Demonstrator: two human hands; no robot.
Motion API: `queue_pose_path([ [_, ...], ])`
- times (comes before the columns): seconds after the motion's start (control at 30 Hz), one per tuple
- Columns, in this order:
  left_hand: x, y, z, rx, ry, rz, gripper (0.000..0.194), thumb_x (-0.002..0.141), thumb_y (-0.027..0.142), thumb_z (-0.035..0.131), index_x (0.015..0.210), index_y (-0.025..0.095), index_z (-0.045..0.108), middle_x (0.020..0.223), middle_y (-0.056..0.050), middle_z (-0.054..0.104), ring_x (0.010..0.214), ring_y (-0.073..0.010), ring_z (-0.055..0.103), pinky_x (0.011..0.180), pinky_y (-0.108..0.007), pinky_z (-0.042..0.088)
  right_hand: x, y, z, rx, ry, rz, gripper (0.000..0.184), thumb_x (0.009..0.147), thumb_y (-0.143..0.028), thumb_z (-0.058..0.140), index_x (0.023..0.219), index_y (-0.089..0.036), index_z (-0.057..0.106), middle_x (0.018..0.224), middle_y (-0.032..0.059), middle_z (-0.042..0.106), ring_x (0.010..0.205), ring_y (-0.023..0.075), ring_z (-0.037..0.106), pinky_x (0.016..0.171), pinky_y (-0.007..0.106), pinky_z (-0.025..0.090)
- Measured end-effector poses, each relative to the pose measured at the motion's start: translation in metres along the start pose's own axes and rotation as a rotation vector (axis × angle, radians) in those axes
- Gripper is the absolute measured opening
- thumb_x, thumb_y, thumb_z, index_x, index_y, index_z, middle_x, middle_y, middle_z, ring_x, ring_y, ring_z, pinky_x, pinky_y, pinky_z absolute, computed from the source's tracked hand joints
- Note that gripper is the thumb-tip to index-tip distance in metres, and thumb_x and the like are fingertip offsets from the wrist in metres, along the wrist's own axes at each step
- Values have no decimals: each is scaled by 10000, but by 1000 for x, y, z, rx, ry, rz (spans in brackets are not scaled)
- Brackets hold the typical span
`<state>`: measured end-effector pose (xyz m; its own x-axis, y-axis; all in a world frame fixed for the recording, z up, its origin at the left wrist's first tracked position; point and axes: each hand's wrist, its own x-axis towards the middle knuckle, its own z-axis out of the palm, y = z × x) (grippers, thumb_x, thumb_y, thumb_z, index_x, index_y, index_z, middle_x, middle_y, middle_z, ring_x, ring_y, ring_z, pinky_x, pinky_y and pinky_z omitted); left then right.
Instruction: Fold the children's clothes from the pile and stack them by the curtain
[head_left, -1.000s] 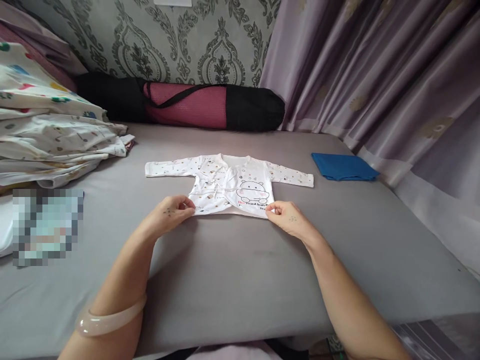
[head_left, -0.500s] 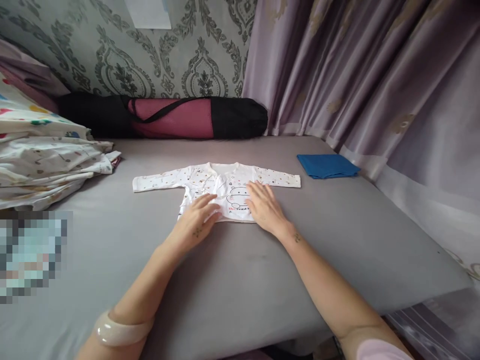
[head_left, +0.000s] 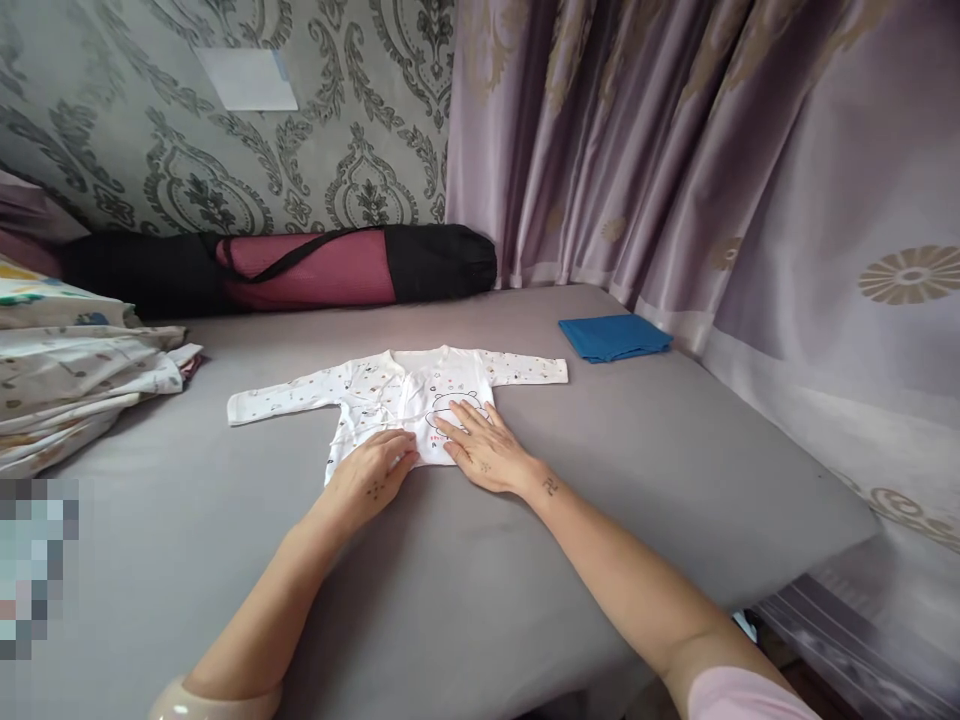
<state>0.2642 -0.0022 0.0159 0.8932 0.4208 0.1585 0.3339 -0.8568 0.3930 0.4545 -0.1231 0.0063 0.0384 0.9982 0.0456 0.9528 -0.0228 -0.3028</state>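
Head view: right hand (head_left: 489, 452), earlier pinching the shirt (head_left: 412, 396), rests released across it; left hand (head_left: 369, 478) touches it, grip unclear.

Fingers (head_left: 466, 418) shifted inward on shirt (head_left: 412, 390), right spread

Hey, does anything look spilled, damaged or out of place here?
Nothing looks spilled or damaged. The shirt lies spread out and the blue cloth is folded. Only the fabric heap at far left looks untidy, its layers rumpled.

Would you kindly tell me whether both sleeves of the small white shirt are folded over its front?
No, both sleeves of the white shirt stretch outward over the grey sheet.
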Motion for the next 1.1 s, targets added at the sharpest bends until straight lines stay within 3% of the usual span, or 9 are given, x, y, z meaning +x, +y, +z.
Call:
queue_pose_path([
  [0.13, 6, -2, -2, 26, -5, 33, 360, 969, 375, 337, 920, 206, 651, 1028, -101, 700, 996, -246, 637, 847, -362, 502, -2, 2, -1, 126, -16, 15, 556, 1023, -459, 202, 1519, -233, 313, 1607, 83, 207, 1487, 231, 126, 1202, 492, 46],
  [0.27, 25, -2, -6, 68, -18, 42, 376, 959, 373, 334, 858, 198, 651, 828, -90, 687, 855, -248, 639, 796, -373, 493, 3, 15, -15, 350, 28, 120, 651, 1007, -516, 128, 1537, -158, 251, 1607, 83, 204, 1485, 173, 138, 1210, 384, 123],
  [0.4, 63, 2, 5, 35, 34, 38, 346, 945, 337, 349, 1048, 163, 630, 1024, -128, 689, 963, -263, 642, 850, -399, 503, 25, 48, -35, 280, 99, 329, 635, 1007, -466, 141, 1525, -122, 270, 1606, 103, 202, 1486, 192, 133, 1208, 401, 108],
  [0.5, 101, 9, 21, 15, 43, 58, 346, 929, 256, 372, 1177, 129, 578, 1170, -153, 656, 1072, -258, 627, 936, -401, 490, 50, 74, -41, 122, 64, 442, 609, 1007, -393, 172, 1505, -66, 294, 1595, 139, 230, 1485, 234, 137, 1203, 431, 82],
  [0.67, 168, 14, 45, 12, 56, -13, 422, 866, 82, 376, 1255, 115, 533, 1238, -164, 633, 1160, -235, 601, 988, -355, 476, 82, 88, -31, 38, 12, 394, 636, 1000, -394, 147, 1503, -32, 289, 1592, 150, 231, 1480, 263, 150, 1199, 441, 83],
  [0.77, 192, 9, 59, 6, 72, -34, 457, 859, 61, 371, 1293, 124, 504, 1261, -159, 628, 1194, -220, 585, 1018, -340, 458, 87, 87, -22, 51, 8, 358, 633, 992, -354, 118, 1521, -25, 234, 1602, 136, 203, 1483, 248, 141, 1202, 427, 83],
  [0.9, 197, 3, 77, -8, 109, -52, 463, 936, 135, 310, 1389, 98, 400, 1355, -192, 558, 1287, -230, 512, 1072, -382, 413, 83, 91, -19, 93, -7, 349, 631, 983, -340, 124, 1532, -40, 206, 1614, 98, 168, 1489, 195, 104, 1208, 370, 48],
  [1.0, 193, 3, 83, 31, 136, -14, 469, 976, 239, 291, 1402, 73, 395, 1371, -216, 537, 1316, -262, 478, 1103, -433, 368, 75, 98, -22, 114, -32, 422, 647, 988, -372, 92, 1534, -42, 203, 1618, 98, 144, 1491, 195, 88, 1206, 360, 43],
  [1.1, 187, 7, 82, 114, 89, -6, 517, 985, 352, 301, 1411, 83, 415, 1443, -207, 470, 1372, -308, 396, 1142, -493, 282, 61, 108, -26, 34, -15, 513, 642, 990, -374, 123, 1535, -42, 199, 1620, 110, 129, 1492, 224, 73, 1203, 396, 33],
])
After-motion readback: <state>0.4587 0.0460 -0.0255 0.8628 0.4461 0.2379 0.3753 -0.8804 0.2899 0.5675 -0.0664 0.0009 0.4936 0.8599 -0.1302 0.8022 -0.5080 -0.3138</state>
